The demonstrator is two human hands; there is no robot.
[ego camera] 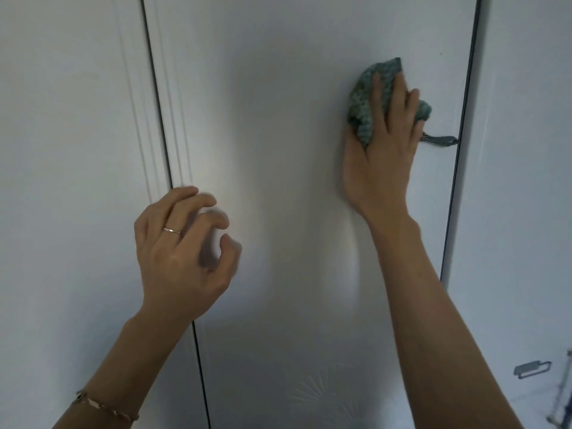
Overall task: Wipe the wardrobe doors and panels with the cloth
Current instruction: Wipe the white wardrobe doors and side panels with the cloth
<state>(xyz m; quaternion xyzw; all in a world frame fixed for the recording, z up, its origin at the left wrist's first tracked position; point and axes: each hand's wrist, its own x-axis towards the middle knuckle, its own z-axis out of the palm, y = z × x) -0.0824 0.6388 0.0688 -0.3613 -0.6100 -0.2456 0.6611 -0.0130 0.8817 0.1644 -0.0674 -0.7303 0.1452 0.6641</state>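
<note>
1. While the view looks at a white wardrobe door (278, 150), the right hand (379, 159) presses a teal cloth (362, 100) flat against it, fingers spread over the bunched fabric and pointing upward.
2. The cloth sits high on the door's right side, near the dark gap at its right edge; a patterned loop (439, 140) trails from it toward that gap.
3. The left hand (179, 252) hovers lower, near the door's left edge, fingers loosely curled around nothing; whether it touches the surface is unclear.
4. Most of the unwiped-looking panel lies to the left of and below the cloth, so the right hand's grip likely sweeps that way next.
</note>
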